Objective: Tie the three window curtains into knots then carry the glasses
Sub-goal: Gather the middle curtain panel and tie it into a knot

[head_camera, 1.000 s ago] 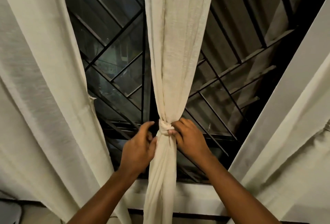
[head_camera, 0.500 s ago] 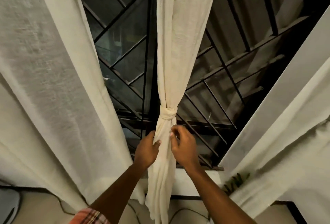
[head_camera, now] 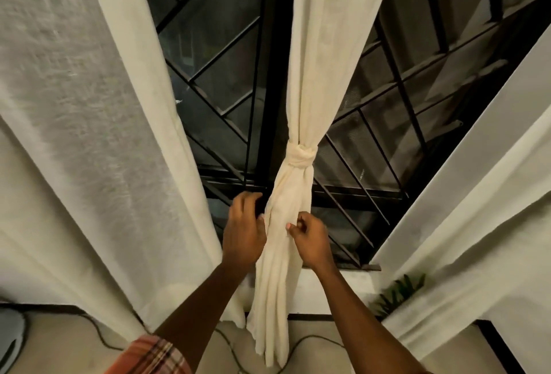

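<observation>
Dark panes behind a black metal grille point(head_camera: 220, 54) fill the background. Down the centre hangs the middle curtain point(head_camera: 322, 75), cream and thin, already gathered into a knot point(head_camera: 300, 156) near the grille's lower bars. Below the knot its tail point(head_camera: 277, 269) falls loose past the sill point(head_camera: 343, 281) toward the floor.

The right hand point(head_camera: 311, 239) pinches a small fold of the tail between thumb and forefinger, with the other fingers curled in. The left hand point(head_camera: 243, 233) sits at the tail's left edge with its thumb tip against the cloth and its fingers curled; whether they grip the cloth cannot be told.

The fabric looks light, soft and limp, and likely to slide through a loose hold. It is best taken as a full gathered bunch, not by an edge.

The left curtain point(head_camera: 89, 135) and right curtain point(head_camera: 477, 209) hang unknotted, well apart on either side. A green plant point(head_camera: 396, 290) shows near the right curtain's foot; its pot is hidden. No glasses or other container is in view. A dark cable point(head_camera: 101, 335) lies on the floor.
</observation>
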The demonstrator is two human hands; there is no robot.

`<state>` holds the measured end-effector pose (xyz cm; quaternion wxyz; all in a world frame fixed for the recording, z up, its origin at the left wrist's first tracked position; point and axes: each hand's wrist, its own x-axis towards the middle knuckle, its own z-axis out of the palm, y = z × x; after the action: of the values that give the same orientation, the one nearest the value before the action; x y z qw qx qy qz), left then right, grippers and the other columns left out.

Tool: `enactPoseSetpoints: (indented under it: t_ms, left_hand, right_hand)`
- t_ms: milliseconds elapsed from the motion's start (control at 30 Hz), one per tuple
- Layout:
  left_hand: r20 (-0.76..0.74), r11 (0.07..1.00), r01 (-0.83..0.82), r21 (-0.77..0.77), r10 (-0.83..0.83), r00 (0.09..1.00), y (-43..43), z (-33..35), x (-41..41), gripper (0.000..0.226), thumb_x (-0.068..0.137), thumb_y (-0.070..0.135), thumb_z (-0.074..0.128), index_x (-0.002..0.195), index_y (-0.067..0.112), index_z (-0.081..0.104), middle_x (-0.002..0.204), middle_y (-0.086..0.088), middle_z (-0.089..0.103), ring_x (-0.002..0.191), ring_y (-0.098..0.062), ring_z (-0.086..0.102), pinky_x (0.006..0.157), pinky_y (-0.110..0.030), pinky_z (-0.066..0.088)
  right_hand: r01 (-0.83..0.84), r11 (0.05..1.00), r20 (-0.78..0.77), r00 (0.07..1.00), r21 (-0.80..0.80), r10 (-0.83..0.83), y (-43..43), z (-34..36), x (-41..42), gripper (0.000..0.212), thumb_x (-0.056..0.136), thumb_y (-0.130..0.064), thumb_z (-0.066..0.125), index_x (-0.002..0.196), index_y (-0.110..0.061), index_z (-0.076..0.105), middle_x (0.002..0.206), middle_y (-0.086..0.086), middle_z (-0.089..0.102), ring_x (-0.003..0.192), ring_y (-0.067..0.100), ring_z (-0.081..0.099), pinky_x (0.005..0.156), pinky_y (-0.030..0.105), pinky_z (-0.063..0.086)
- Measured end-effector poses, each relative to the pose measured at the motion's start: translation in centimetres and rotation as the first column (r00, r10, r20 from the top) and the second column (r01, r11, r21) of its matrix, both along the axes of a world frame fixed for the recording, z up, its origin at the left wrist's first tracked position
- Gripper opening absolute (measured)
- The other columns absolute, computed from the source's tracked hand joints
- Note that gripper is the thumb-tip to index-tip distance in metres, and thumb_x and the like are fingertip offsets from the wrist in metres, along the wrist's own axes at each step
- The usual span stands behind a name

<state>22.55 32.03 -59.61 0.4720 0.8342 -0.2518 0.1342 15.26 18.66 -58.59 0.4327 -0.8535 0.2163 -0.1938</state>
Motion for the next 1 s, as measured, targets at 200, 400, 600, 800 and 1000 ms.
enactPoseSetpoints:
  t_ms: [200,400,600,800,1000]
  left_hand:
    - [0.43,0.992,0.006,0.127,-0.061,0.901,0.9,-3.4,-1.8,0.022,0.086,0.018,0.055,0.108,0.02,0.051,0.11,-0.006,0.062,0.097,-0.022,0.06,0.078,-0.035,0.055]
    - [0.379,0.999,0.042,0.018,-0.046,0.924,-1.4,-6.8,-3.6,0.027,0.088,0.013,0.059,0.115,0.017,0.054,0.117,-0.002,0.057,0.104,-0.018,0.056,0.082,-0.031,0.053]
    - [0.359,0.993,0.052,-0.11,-0.009,0.933,-3.3,-10.8,-5.2,0.021,0.092,0.016,0.057,0.112,0.019,0.052,0.112,0.002,0.054,0.096,-0.012,0.057,0.072,-0.026,0.052]
    - [0.265,0.979,-0.021,-0.204,0.076,0.961,-5.1,-13.4,-5.9,0.035,0.092,0.028,0.057,0.125,0.021,0.045,0.125,0.003,0.05,0.106,-0.014,0.056,0.08,-0.034,0.055]
    - [0.195,0.972,-0.158,-0.173,0.191,0.962,-5.7,-13.7,-6.6,0.034,0.093,0.034,0.055,0.124,0.024,0.044,0.12,0.005,0.058,0.101,-0.015,0.061,0.08,-0.036,0.054]
  right_hand:
    - [-0.016,0.994,0.162,0.986,-0.105,0.033,1.0,-2.1,0.7,0.014,0.093,-0.02,0.06,0.08,-0.015,0.058,0.076,-0.007,0.06,0.069,0.002,0.056,0.06,0.011,0.041]
    - [-0.03,0.998,0.342,0.939,-0.049,0.045,0.6,-4.7,0.5,0.009,0.09,-0.013,0.062,0.097,-0.019,0.063,0.092,-0.008,0.066,0.084,0.002,0.062,0.077,0.018,0.051]
    - [-0.12,0.992,0.4,0.911,0.028,0.099,-0.2,-7.6,-0.1,0.025,0.087,-0.006,0.066,0.108,-0.02,0.063,0.104,-0.008,0.067,0.095,0.003,0.064,0.082,0.02,0.054]
    - [-0.142,0.989,0.465,0.873,-0.041,0.145,-1.1,-9.5,-1.2,0.006,0.088,-0.011,0.066,0.092,-0.015,0.068,0.085,-0.007,0.068,0.08,0.001,0.064,0.066,0.01,0.048]
    - [-0.153,0.988,0.444,0.883,-0.039,0.154,-2.7,-10.2,-1.9,0.012,0.086,-0.016,0.07,0.097,-0.011,0.069,0.091,-0.004,0.068,0.086,0.005,0.064,0.077,0.022,0.053]
